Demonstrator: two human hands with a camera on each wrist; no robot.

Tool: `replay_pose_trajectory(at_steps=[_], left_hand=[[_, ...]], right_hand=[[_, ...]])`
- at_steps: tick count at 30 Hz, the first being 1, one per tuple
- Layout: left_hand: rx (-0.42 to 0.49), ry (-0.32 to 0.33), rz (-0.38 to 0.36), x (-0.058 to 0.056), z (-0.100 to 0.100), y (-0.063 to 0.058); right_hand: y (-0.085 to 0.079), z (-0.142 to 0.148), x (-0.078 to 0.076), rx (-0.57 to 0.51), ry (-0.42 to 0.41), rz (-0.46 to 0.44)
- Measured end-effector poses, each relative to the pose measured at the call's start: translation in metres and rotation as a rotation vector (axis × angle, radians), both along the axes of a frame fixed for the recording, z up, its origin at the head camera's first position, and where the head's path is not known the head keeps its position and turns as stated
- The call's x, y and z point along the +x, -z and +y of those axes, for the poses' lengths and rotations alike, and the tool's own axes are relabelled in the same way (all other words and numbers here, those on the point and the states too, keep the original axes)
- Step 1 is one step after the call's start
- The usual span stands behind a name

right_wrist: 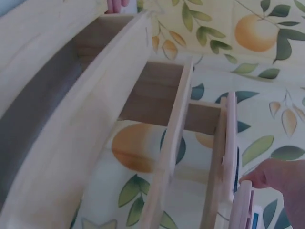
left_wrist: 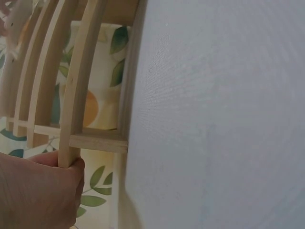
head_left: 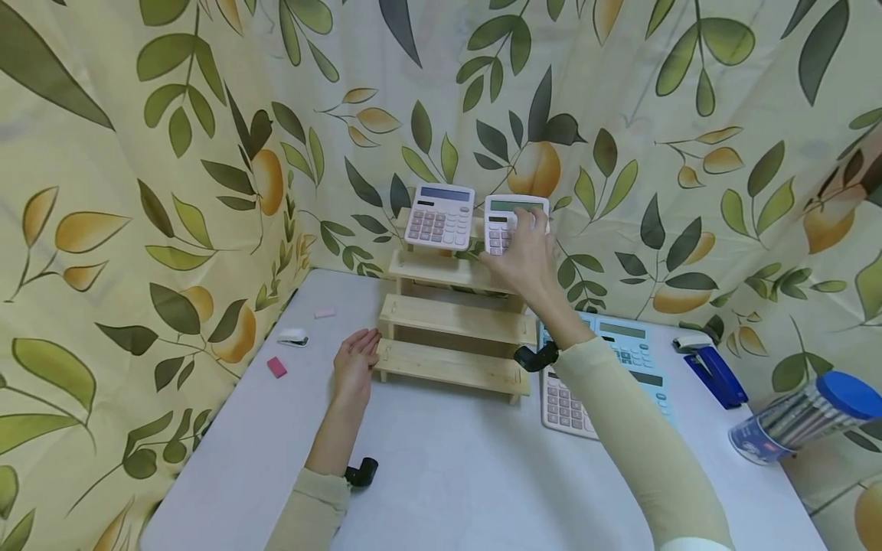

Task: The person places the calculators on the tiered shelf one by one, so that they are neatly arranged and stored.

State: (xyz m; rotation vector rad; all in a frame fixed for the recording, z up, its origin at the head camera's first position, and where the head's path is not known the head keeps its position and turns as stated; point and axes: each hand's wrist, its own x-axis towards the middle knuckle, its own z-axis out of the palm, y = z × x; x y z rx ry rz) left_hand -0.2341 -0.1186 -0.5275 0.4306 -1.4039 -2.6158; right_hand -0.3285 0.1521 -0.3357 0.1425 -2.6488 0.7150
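Note:
A tiered wooden shelf (head_left: 455,317) stands on the table, its steps rising toward the curtain. A pale pink-and-white calculator (head_left: 439,216) leans on the top tier at the left. Beside it, at the right end of that tier, my right hand (head_left: 527,256) holds a second white calculator (head_left: 496,234), covering its lower right keys. The right wrist view has the thumb against the calculator's edge. My left hand (head_left: 354,369) grips the left end of the lowest step; in the left wrist view its fingers wrap the board's end (left_wrist: 69,155).
Right of the shelf, blue calculators (head_left: 623,330) and a pink one (head_left: 565,405) lie partly under my right forearm. Farther right are a blue stapler (head_left: 717,376) and a tub of pencils (head_left: 792,421). A small white stapler (head_left: 292,337) and erasers (head_left: 276,367) lie at left.

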Motion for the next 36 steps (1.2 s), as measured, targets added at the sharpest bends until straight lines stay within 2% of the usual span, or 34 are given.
replay_pose_trajectory(at_steps=[6,17,36], left_hand=[[0.000,0.002,-0.002,0.000,0.000,-0.001],[-0.012,0.004,-0.002,0.001,0.000,-0.003],[-0.012,-0.010,0.021,0.000,0.001,0.002]], right_hand=[[-0.006,-0.005,-0.013,0.027,0.001,-0.017],[-0.007,-0.009,-0.036,0.046,0.024,-0.063],[-0.003,-0.011,-0.053,0.087,0.064,-0.103]])
